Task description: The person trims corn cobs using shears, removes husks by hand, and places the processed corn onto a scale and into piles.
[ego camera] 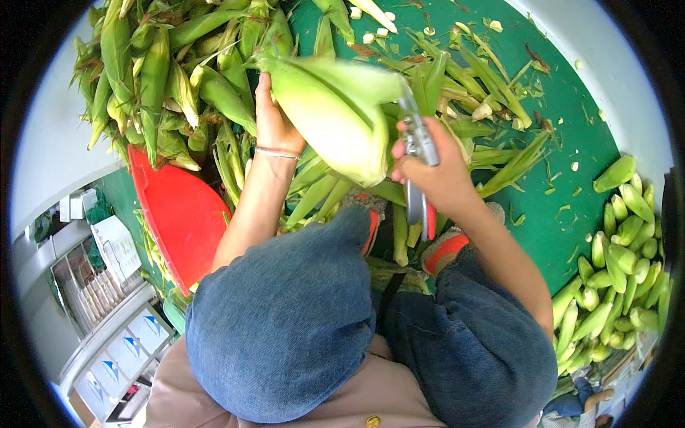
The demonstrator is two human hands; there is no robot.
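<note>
An ear of corn in pale green husk is held up in front of me, its outer leaf blurred and standing away from the cob. My left hand, with a bracelet at the wrist, grips it near its upper left end. Pruning shears with grey and red handles are in my right hand, just right of the ear. The blade end lies against or very close to the loose leaf; blur hides whether they touch. Cut husks lie beneath the ear.
Unhusked corn is heaped at upper left beside a red plastic board or scoop. Trimmed ears are piled at right. Husk scraps litter the green floor. Another person shows at lower right.
</note>
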